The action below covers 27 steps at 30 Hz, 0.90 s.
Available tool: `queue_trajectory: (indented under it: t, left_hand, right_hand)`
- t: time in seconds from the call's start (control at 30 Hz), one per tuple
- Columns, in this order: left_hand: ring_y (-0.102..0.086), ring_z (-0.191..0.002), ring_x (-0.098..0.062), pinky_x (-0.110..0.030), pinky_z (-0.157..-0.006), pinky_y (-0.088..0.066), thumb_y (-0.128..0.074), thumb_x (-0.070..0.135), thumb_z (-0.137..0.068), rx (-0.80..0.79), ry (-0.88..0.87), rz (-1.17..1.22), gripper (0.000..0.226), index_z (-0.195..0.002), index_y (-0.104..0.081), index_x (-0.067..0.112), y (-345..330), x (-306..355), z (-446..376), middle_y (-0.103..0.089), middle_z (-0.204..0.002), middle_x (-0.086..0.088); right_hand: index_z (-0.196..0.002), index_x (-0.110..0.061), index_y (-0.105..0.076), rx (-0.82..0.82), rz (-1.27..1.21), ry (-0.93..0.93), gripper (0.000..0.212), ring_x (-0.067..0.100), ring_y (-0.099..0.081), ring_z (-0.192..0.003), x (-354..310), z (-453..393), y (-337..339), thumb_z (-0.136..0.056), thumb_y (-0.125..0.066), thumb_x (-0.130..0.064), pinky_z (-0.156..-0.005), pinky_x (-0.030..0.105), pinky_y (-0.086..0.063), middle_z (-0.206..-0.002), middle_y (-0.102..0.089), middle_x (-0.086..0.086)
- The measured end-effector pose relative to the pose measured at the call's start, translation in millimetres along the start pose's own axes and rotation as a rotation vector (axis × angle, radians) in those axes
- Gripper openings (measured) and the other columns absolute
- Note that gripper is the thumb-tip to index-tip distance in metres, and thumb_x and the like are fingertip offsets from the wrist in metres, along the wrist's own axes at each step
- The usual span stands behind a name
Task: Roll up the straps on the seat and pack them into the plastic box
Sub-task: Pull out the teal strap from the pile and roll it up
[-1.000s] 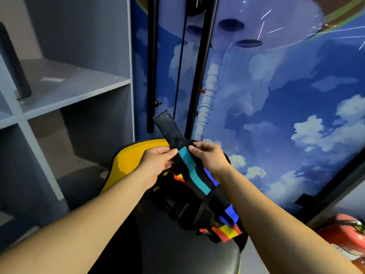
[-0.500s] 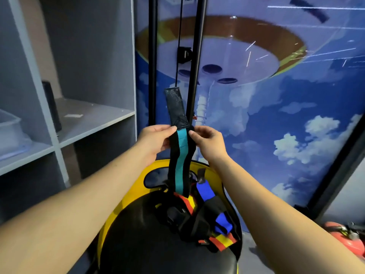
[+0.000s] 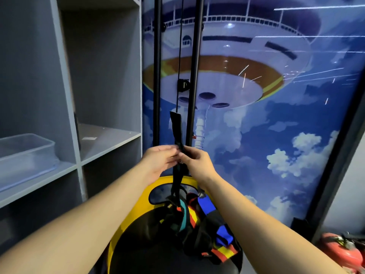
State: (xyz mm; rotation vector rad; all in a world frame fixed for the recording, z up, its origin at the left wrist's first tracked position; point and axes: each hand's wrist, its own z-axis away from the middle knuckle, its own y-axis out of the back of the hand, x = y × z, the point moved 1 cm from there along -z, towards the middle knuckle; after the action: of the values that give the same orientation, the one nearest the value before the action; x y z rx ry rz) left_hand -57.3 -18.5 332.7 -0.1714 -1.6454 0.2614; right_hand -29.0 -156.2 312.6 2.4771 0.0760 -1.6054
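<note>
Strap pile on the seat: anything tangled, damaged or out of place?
Nothing looks damaged. The remaining straps lie in a loose, overlapping heap on the seat, unrolled. Both hands, left hand and right hand, pinch one black strap held upright. The plastic box sits on the shelf.

strap: matt woven cloth | box: clear plastic | seat: glossy plastic

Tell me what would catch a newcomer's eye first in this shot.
Dead centre, the left hand and right hand pinch a black strap held upright, its tail hanging to the tangle of coloured straps on the yellow-edged seat below. Behind it, a big flying-saucer mural fills the wall. A clear plastic box waits on the left shelf.
</note>
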Motion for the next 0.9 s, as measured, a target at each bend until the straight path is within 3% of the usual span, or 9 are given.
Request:
queue_trajectory:
  t: [0.13,0.27,0.37,0.47,0.6,0.77,0.9]
  left_hand:
    - [-0.072,-0.096,-0.022,-0.030,-0.085,-0.056,-0.056,0.000,-0.098,-0.012,-0.025,-0.088,0.024,-0.120,-0.064,0.005,4.8,2.8,7.1,-0.073,-0.109,-0.012]
    - [-0.072,-0.086,-0.017,-0.030,-0.083,-0.056,-0.068,0.005,-0.092,0.130,-0.081,-0.191,0.018,-0.111,-0.071,0.006,15.1,12.4,7.9,-0.076,-0.100,-0.011]
    - [-0.070,-0.091,-0.017,-0.033,-0.088,-0.054,-0.076,0.014,-0.088,0.201,-0.128,-0.262,0.023,-0.111,-0.072,0.013,20.0,21.2,9.7,-0.075,-0.101,-0.006]
    - [-0.071,-0.097,-0.015,-0.033,-0.091,-0.054,-0.075,0.020,-0.089,0.122,-0.156,-0.315,0.029,-0.118,-0.069,0.021,14.2,28.8,15.7,-0.075,-0.104,0.001]
    - [-0.072,-0.083,-0.016,-0.023,-0.068,-0.058,-0.069,0.016,-0.094,0.050,-0.157,-0.281,0.014,-0.108,-0.069,0.018,0.1,39.5,28.4,-0.076,-0.094,-0.002]
    - [-0.073,-0.091,-0.023,-0.037,-0.079,-0.060,-0.071,0.016,-0.092,0.056,-0.123,-0.164,0.015,-0.093,-0.063,0.028,-6.7,47.6,42.2,-0.075,-0.096,-0.003]
    - [-0.074,-0.093,-0.027,-0.041,-0.082,-0.061,-0.069,0.016,-0.094,0.026,-0.075,-0.160,0.010,-0.099,-0.064,0.023,-8.9,45.7,54.9,-0.076,-0.102,-0.008]
  right_hand:
    - [-0.104,-0.022,-0.073,0.070,-0.128,-0.084,0.025,0.023,-0.071,-0.104,0.2,3.7,2.4,-0.099,-0.056,-0.004,-0.100,0.047,-0.054,-0.106,-0.076,0.004]
    - [-0.104,-0.008,-0.073,0.062,-0.246,-0.121,0.016,0.029,-0.070,-0.099,-14.2,1.9,8.5,-0.099,-0.058,-0.005,-0.102,0.050,-0.051,-0.103,-0.075,0.011]
    - [-0.106,-0.003,-0.071,0.023,-0.316,-0.144,0.016,0.027,-0.069,-0.095,-29.8,1.3,14.2,-0.099,-0.057,-0.006,-0.096,0.044,-0.055,-0.104,-0.073,0.015]
    - [-0.111,-0.001,-0.070,-0.036,-0.341,-0.149,0.018,0.026,-0.071,-0.094,-44.9,4.4,19.0,-0.100,-0.056,-0.006,-0.089,0.036,-0.058,-0.105,-0.073,0.017]
    - [-0.112,0.000,-0.070,-0.065,-0.351,-0.139,0.019,0.027,-0.071,-0.094,-61.3,8.7,22.3,-0.099,-0.058,-0.008,-0.085,0.035,-0.060,-0.110,-0.073,0.020]
    - [-0.113,0.001,-0.069,0.007,-0.266,-0.141,0.024,0.024,-0.073,-0.081,-76.1,20.2,31.0,-0.096,-0.065,-0.016,-0.062,0.029,-0.058,-0.103,-0.075,0.017]
    - [-0.108,-0.003,-0.070,0.013,-0.175,-0.147,0.020,0.017,-0.071,-0.067,-80.5,34.1,37.2,-0.099,-0.063,-0.020,-0.052,0.024,-0.053,-0.089,-0.075,0.010]
